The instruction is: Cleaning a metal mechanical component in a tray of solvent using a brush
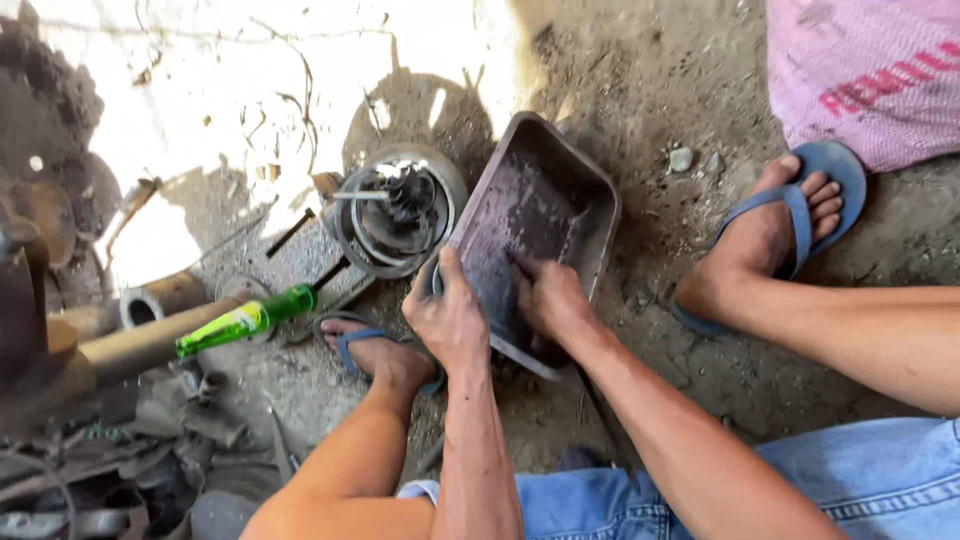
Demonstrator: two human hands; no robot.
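A dark, greasy rectangular metal tray (590,190) is tilted up off the dirt ground in front of me. My left hand (448,315) grips its left rim, thumb over the edge. My right hand (548,298) rests inside the tray near its lower end, fingers pressed on the oily bottom. Just left of the tray lies a round metal hub-like part (398,210) with a shaft and coils inside it.
A green glass bottle (248,318) lies at left beside a rusty pipe (150,300) and scrap metal. My feet in blue sandals (828,190) flank the tray. A pink woven sack (870,70) sits at top right. Sunlight falls at top left.
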